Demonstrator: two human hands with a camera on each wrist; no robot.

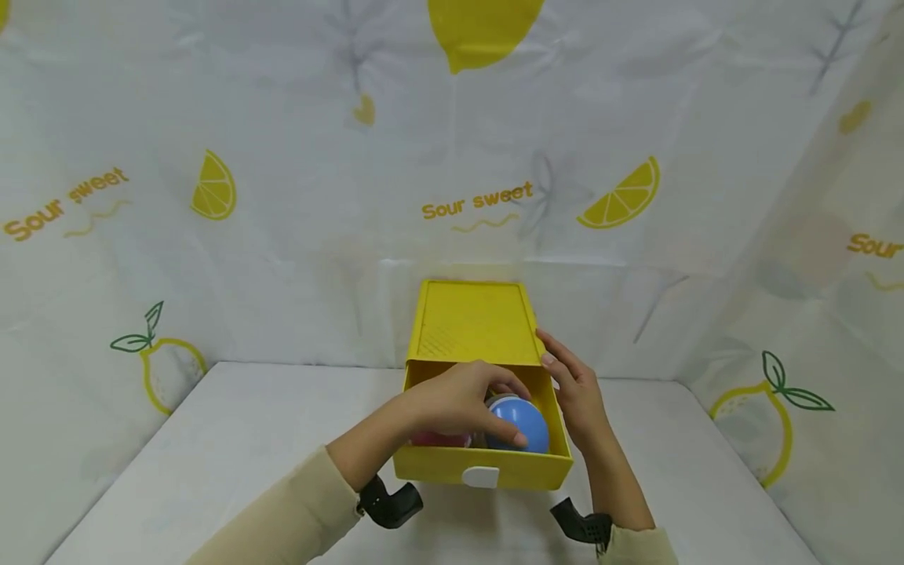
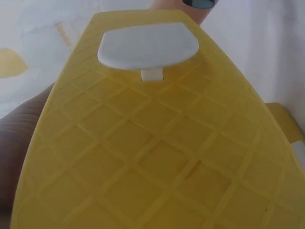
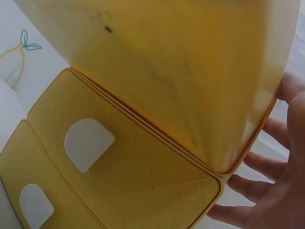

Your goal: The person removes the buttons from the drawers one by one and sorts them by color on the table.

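A yellow cabinet (image 1: 473, 322) stands on the table with its top drawer (image 1: 523, 471) pulled out. My left hand (image 1: 455, 396) reaches down into the drawer and grips a blue ball (image 1: 526, 424) with a white band, thumb on the near side and fingers behind it. A dark pink thing (image 1: 439, 440) lies left of the ball, mostly hidden by the hand. My right hand (image 1: 582, 396) rests along the cabinet's right side, its fingers extended, as the right wrist view also shows. The left wrist view shows the drawer's front with its white handle (image 2: 147, 45).
Below the open drawer are closed yellow drawers (image 3: 143, 167) with white handles (image 3: 89, 143). The white table (image 1: 282, 439) extends to both sides. A lemon-printed sheet (image 1: 318, 196) hangs behind the cabinet, and the walls at both sides carry the same print.
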